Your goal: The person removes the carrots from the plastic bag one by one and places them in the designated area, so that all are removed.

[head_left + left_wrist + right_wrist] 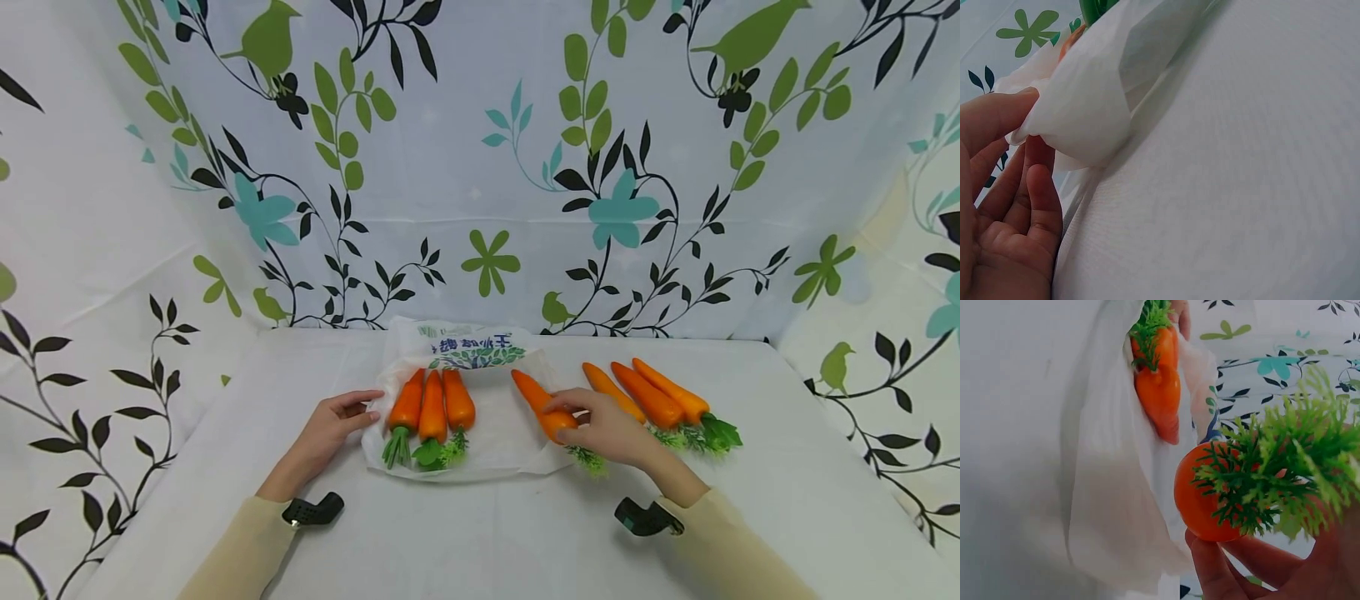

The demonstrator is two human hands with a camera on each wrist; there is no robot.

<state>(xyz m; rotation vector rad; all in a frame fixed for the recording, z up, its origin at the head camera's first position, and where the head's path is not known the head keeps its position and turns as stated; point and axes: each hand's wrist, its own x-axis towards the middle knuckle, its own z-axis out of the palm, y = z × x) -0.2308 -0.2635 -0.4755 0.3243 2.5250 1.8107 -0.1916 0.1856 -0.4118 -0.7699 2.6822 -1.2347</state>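
Note:
A white plastic bag (495,442) with blue and green print lies on the table, and three carrots with green tops (432,408) rest on it side by side. At the bag's left edge my left hand (333,429) pinches the thin plastic between thumb and fingers; the left wrist view shows the bag's folded edge (1085,106) in that grip. My right hand (603,425) holds another carrot (534,396) by its thick end, over the bag's right side. In the right wrist view this carrot's round end (1200,494) is partly hidden behind its leafy green top (1272,469).
Three more carrots (648,396) with green tops lie on the white table (480,542) to the right of my right hand. Behind the table hangs a patterned cloth (465,167) with leaves, birds and flowers. Each wrist wears a black device (315,510).

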